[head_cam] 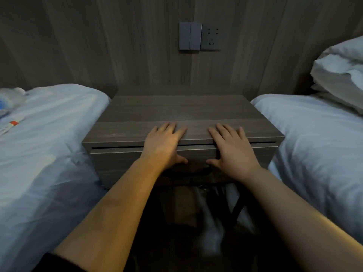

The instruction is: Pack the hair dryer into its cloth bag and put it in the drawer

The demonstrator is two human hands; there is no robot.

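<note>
1. Drawer [117, 160] at the near front of the bench [182, 108], pushed in, with a thin dark gap along its top.
2. Inside hidden.
3. Plain grey-brown wood front.
4. Left hand [165, 146] and right hand [233, 148] side by side, spread flat, fingers on the bench top, thumbs on the drawer.

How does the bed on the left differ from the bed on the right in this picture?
The left bed carries small items, among them a white tube with an orange band; the right bed shows none. Stacked pillows lie on the right bed near the wall; the left bed has only a blurred blue-and-white thing there. Both have white bedding and flank the nightstand.
</note>
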